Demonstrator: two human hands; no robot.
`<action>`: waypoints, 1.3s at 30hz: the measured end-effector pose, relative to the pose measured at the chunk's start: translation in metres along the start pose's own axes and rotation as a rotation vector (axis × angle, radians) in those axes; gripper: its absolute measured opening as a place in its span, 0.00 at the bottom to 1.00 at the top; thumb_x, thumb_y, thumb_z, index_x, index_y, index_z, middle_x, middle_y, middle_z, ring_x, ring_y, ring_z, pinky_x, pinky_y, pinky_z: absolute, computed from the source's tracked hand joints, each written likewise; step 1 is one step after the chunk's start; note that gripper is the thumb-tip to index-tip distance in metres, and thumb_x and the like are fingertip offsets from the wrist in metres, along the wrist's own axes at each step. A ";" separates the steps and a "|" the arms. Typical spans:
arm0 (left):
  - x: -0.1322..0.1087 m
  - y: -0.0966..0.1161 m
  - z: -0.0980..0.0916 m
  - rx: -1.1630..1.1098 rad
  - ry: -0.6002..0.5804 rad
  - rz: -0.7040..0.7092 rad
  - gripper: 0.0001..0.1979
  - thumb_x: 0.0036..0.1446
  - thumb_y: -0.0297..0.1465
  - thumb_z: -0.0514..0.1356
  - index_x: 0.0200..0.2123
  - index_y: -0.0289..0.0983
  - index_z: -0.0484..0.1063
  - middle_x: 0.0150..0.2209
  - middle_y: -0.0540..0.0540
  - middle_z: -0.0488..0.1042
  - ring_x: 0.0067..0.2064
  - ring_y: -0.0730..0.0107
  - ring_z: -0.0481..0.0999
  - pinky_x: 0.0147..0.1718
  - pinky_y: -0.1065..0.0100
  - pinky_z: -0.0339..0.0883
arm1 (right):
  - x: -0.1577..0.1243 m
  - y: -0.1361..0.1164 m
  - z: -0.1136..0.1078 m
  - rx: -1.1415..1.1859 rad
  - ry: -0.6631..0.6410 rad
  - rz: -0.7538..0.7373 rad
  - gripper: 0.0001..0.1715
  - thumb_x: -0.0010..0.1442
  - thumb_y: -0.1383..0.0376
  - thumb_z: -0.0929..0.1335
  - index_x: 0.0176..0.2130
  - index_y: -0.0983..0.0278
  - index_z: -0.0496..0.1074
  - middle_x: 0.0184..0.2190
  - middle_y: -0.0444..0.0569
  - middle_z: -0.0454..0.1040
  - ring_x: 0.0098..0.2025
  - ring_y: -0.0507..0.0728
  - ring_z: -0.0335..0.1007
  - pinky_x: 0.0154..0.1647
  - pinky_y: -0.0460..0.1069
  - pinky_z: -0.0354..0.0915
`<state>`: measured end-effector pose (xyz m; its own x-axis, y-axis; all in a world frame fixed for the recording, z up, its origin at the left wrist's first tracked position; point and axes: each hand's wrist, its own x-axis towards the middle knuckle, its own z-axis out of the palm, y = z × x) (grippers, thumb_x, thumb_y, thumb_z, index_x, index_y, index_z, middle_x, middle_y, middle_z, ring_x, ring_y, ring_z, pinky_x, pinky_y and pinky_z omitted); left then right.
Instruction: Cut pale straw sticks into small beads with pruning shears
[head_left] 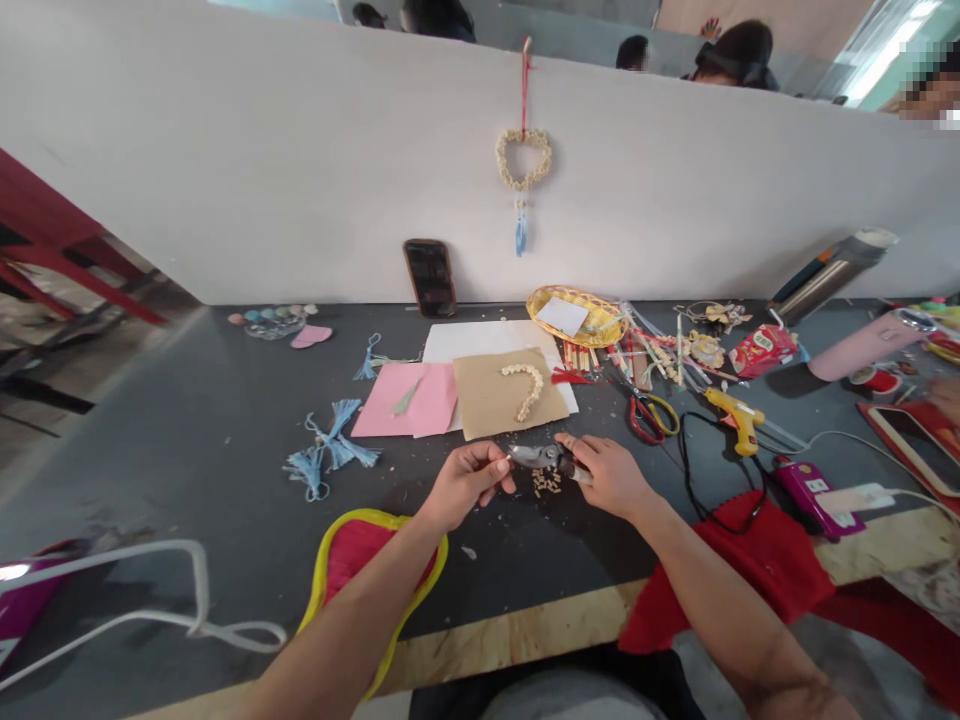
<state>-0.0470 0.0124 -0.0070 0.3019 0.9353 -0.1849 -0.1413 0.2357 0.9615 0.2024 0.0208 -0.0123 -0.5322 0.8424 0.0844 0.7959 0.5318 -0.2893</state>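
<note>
My right hand (609, 474) is closed on a pair of cutting pliers (541, 458) whose jaws point left. My left hand (469, 480) pinches a small pale stick at the jaws; the piece is too small to see well. Below the jaws lies a little heap of cut pale bits (547, 484) on the dark table (187, 440). Just beyond, a brown paper sheet (508, 393) carries a curved row of the pale bits (525, 384).
Pink paper (409, 400), blue tassels (330, 450), a yellow basket (576, 315), scissors (651, 414), a yellow glue gun (736, 415), a phone (430, 277) against the white partition, a hanging heart wreath (523, 158), a red cloth (750, 560), a red-yellow pad (360, 550).
</note>
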 end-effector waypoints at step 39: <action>0.002 -0.002 -0.003 -0.075 0.057 0.034 0.21 0.48 0.44 0.68 0.38 0.35 0.71 0.19 0.51 0.73 0.15 0.83 0.56 0.15 0.77 0.44 | 0.007 0.012 0.016 0.044 0.309 -0.014 0.10 0.59 0.59 0.70 0.32 0.63 0.70 0.46 0.53 0.77 0.48 0.58 0.73 0.48 0.54 0.67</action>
<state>-0.0486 0.0140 -0.0101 0.2422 0.9560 -0.1654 -0.2211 0.2203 0.9500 0.2038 0.0314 -0.0301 -0.4252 0.8249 0.3725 0.7721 0.5453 -0.3264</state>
